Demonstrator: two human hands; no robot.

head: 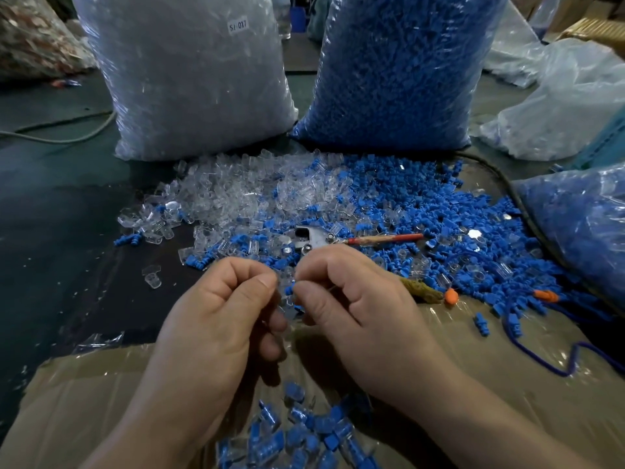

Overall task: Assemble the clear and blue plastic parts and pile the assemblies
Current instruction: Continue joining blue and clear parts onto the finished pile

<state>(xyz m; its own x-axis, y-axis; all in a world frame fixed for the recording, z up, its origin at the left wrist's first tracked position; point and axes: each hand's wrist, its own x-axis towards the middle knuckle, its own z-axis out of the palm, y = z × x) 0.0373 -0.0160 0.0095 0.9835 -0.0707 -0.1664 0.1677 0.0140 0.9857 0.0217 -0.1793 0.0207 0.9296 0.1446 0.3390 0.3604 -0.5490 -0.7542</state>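
Note:
My left hand (220,309) and my right hand (351,299) meet over the table's middle, fingers curled. Between their fingertips sits a small blue part (289,290); my right hand pinches it. My left hand pinches a clear part (281,292) that is hard to make out. Loose clear parts (236,194) lie in a heap beyond the hands. Loose blue parts (422,204) spread to the right of them. A pile of finished clear-and-blue assemblies (297,434) lies near me, below my wrists.
A big bag of clear parts (189,79) and a big bag of blue parts (402,69) stand at the back. Another bag of blue parts (581,225) lies at the right. A red-handled metal tool (338,239) rests among the parts. A blue cord (541,353) trails at right.

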